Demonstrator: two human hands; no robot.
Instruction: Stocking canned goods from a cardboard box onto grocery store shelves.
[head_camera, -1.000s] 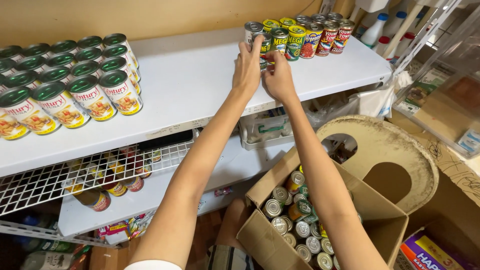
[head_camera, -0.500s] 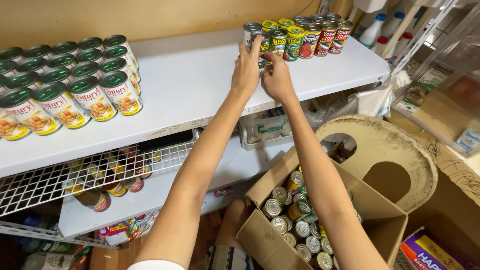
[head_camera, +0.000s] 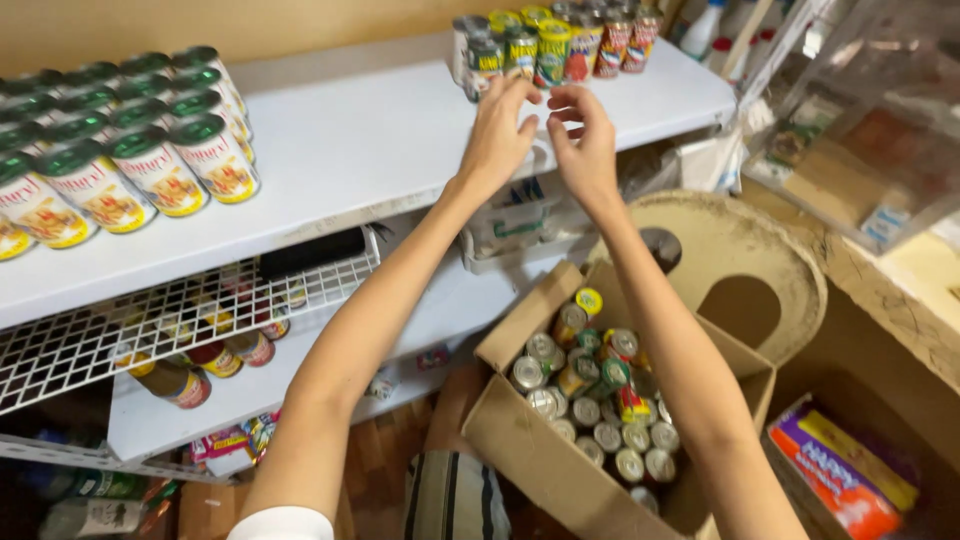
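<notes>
My left hand (head_camera: 500, 130) and my right hand (head_camera: 585, 145) hover side by side over the front edge of the white top shelf (head_camera: 380, 160). Both have their fingers spread and hold nothing. Just beyond the fingertips stands a cluster of several cans (head_camera: 545, 40) with green, yellow and red labels at the back right of the shelf. My left fingertips are nearest the green-labelled can (head_camera: 485, 62) at the front of that cluster. Below my arms an open cardboard box (head_camera: 520, 440) holds several more cans (head_camera: 590, 395).
Rows of green-lidded cans (head_camera: 150, 150) fill the shelf's left end. A wire shelf (head_camera: 150, 320) below has cans under it. A round tan cardboard piece (head_camera: 740, 250) leans at the right, with a colourful packet box (head_camera: 840, 470) at lower right and spray bottles (head_camera: 705, 25) at upper right.
Both hands were on the cans at the shelf's back right; they have let go and drawn back toward the shelf's front edge, fingers now spread.
</notes>
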